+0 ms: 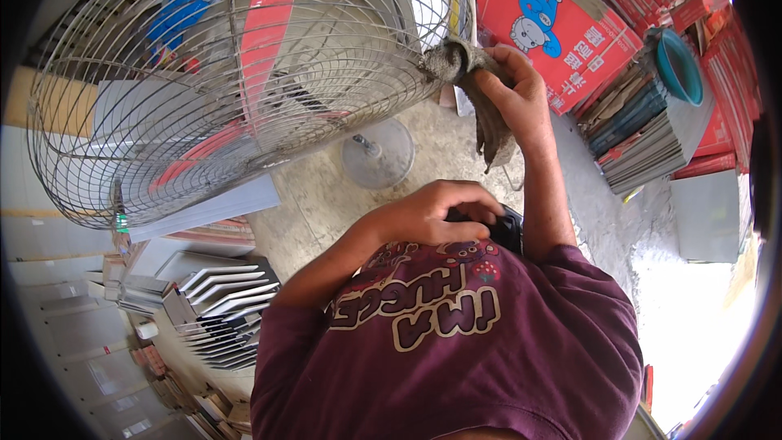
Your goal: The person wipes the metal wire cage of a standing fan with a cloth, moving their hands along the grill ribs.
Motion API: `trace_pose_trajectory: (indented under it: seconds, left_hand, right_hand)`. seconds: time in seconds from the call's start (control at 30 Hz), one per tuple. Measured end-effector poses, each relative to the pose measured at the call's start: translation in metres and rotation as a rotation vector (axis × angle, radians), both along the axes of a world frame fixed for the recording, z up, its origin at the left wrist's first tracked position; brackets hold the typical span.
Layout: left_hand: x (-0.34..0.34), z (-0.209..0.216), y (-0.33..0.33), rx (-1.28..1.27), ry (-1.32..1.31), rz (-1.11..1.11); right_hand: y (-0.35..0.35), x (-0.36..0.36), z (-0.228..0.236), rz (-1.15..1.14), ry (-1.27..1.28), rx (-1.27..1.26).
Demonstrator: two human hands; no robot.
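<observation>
A large wire fan cage [358, 106] with red blades [267, 24] fills the upper left. My right hand [517, 94] is closed on a dirty grey rag [490, 118], pressed at the cage's right rim. The rag's loose end hangs below my fingers. Close to my body, my left hand [440, 212] curls over a smooth black object [509, 230]. Its kind cannot be made out, as my fingers and shirt hide part of it.
The fan's round grey base [378, 155] rests on the concrete floor. Red cartons [554, 24], stacked flat cardboard [652, 143] and a teal basin [679, 68] stand at the right. White angled panels [228, 289] are stacked at the lower left.
</observation>
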State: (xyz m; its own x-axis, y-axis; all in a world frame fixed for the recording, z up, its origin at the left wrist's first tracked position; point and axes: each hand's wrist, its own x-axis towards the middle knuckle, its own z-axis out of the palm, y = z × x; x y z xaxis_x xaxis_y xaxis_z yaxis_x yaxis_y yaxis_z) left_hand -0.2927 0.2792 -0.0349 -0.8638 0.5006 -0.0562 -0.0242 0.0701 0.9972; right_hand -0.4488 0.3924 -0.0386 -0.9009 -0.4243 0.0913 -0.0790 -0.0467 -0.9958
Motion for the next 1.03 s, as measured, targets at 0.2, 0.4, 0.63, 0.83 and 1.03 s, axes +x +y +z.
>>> trace_pose_trajectory:
  seconds: [0.2, 0.4, 0.63, 0.83, 1.03]
  left_hand:
    - [0.036, -0.023, -0.027, 0.212, -0.243, 0.433]
    - [0.043, -0.047, -0.026, 0.316, -0.285, 0.6]
    - [0.042, -0.058, -0.024, 0.322, -0.331, 0.594]
    - [0.041, -0.069, -0.023, 0.332, -0.413, 0.573]
    - [0.041, -0.072, -0.024, 0.24, -0.4, 0.543]
  right_hand:
    - [-0.006, 0.017, 0.035, -0.064, 0.191, -0.14]
    - [-0.012, 0.036, 0.077, 0.059, 0.394, -0.222]
    - [-0.017, 0.025, 0.073, 0.062, 0.217, -0.238]
    - [-0.012, 0.0, 0.038, 0.021, 0.075, -0.238]
    - [-0.002, -0.018, 0.024, 0.088, -0.037, -0.202]
